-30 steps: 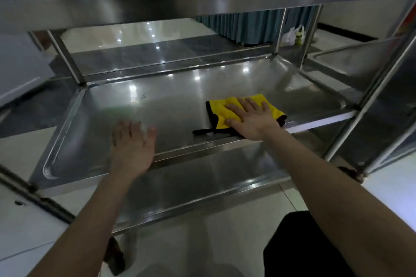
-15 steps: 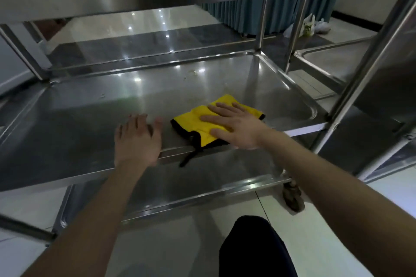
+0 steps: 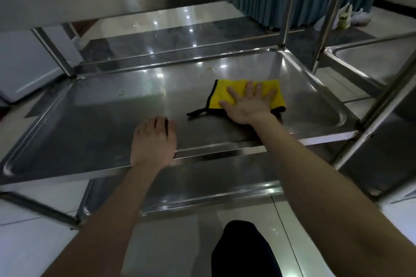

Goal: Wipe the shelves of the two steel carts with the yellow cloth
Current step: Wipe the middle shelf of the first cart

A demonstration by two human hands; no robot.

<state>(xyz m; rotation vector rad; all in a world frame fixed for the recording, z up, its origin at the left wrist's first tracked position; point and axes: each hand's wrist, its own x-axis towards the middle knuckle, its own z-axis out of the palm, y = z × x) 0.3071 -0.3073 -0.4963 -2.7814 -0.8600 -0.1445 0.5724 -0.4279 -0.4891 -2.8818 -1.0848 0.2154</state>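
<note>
- The right hand (image 3: 248,102) lies flat, fingers spread, pressing the soft, black-trimmed yellow cloth (image 3: 221,94) onto the rimmed stainless-steel middle shelf (image 3: 108,123).
- Half a second ago the cloth sat by the shelf's front rim; it has now slid deeper, toward the far right corner.
- The left hand (image 3: 154,141) stays braced on the front rim, fingers together, holding nothing.
- The stroke likely heads for the small pale specks (image 3: 210,70) just beyond the cloth.
- The second steel cart (image 3: 371,60) on the right looks untouched as yet.
</note>
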